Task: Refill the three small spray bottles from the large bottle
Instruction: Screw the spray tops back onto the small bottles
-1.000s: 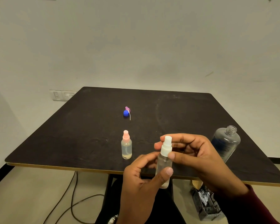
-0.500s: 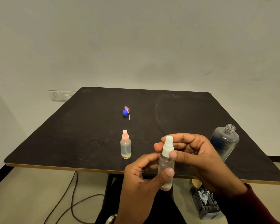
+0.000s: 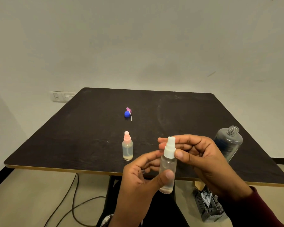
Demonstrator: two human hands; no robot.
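Left hand (image 3: pixel 138 182) grips the white-capped spray bottle (image 3: pixel 167 169) upright near the table edge, steadying it while right hand (image 3: pixel 202 154) pinches its cap (image 3: pixel 170 147), likely to twist. The large bottle (image 3: pixel 228 143) waits uncapped just right, the pink-capped bottle (image 3: pixel 127 147) parked left.

Single head-worn wide-angle view, facing forward and down across the dark surface (image 3: pixel 92 145) toward the far wall (image 3: pixel 138 46); hands nearest the lens.

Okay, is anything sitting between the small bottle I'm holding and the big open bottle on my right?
Nothing on the table does. Only your own right hand, pinching the white spray cap, lies between the small bottle and the large bottle; the pink-capped bottle stands off to the left.
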